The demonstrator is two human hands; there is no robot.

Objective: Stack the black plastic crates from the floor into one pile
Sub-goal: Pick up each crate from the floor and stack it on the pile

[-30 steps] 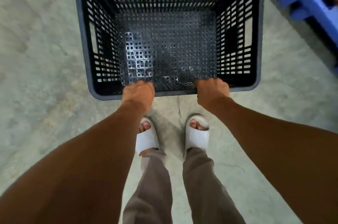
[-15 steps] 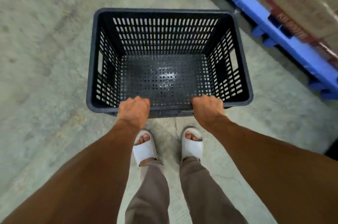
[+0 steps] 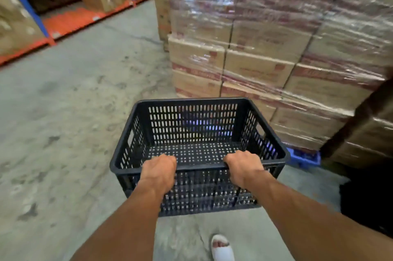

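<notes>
An empty black plastic crate (image 3: 195, 126) with perforated walls hangs in the air in front of me, held above the concrete floor. My left hand (image 3: 158, 172) grips the near rim left of centre. My right hand (image 3: 244, 167) grips the same rim right of centre. Both hands curl over the edge, fingers inside. A dark shape (image 3: 368, 203) at the right edge is too blurred to identify.
A tall stack of shrink-wrapped cardboard boxes (image 3: 276, 47) on a blue pallet (image 3: 304, 157) stands just beyond the crate to the right. Orange and blue shelving (image 3: 63, 22) with boxes runs along the far left. Bare concrete floor (image 3: 63, 122) lies to the left. My sandalled foot (image 3: 222, 247) shows below.
The crate has been lifted from low over my feet to higher in front of me. My view has tilted up from the floor to the boxes and shelving.
</notes>
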